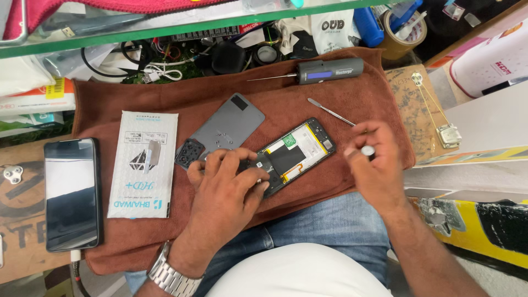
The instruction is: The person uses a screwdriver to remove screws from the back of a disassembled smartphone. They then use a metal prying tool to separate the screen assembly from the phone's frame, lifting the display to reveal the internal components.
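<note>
The opened black smartphone with its exposed battery and circuit boards [294, 157] lay on the brown towel [165, 104], long axis running diagonally. The left hand [228, 184] pressed curled fingers onto its lower end. Right of the phone, the right hand [371, 159] pinched a thin metal pry tool [333, 113].

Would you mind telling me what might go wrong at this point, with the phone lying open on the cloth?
The left hand presses on the lower end of the open phone, whose battery and board are bare, so a slip might scratch or bend them. The right hand holds a thin metal pry tool close by; its tip might jab the battery. Tiny screws seem to lie on the loose back cover and might roll away.
</note>
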